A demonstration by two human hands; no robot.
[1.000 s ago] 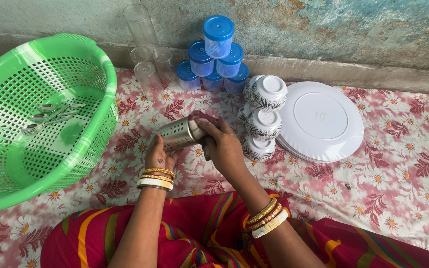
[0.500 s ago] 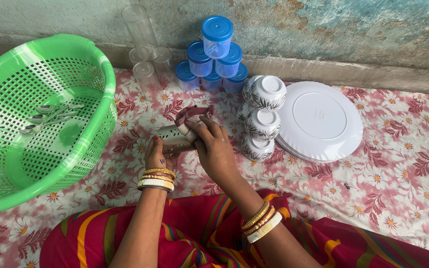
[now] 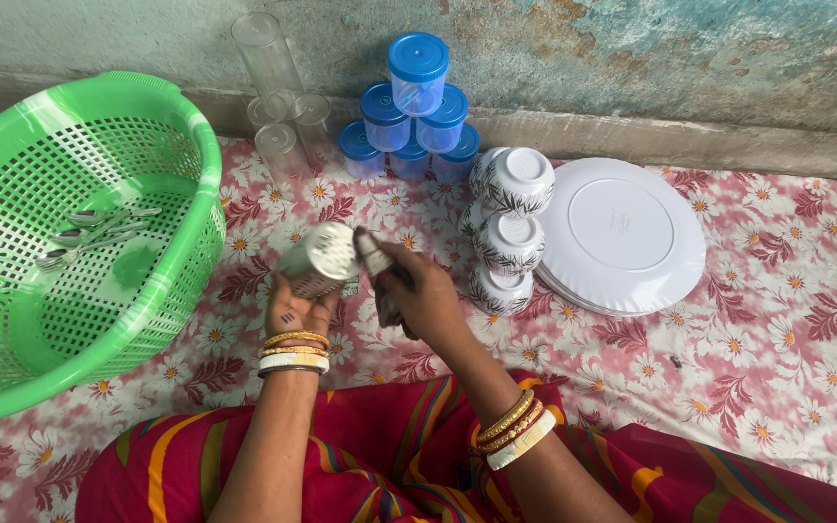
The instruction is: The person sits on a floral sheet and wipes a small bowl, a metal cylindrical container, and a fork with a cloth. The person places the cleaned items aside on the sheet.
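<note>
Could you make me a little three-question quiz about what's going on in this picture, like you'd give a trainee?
1. True or false: the left hand holds the steel cup up off the cloth-covered floor.
2. What lies in the green basket? A) spoons B) bowls C) plates
3. Fill in: the right hand has a grip on a ____.

Key
1. True: the cup is raised in the left hand, its flat end turned toward the camera.
2. A: a few spoons lie on the basket's side; the bowls and plates sit on the floor.
3. Rag, beside the cup.
</note>
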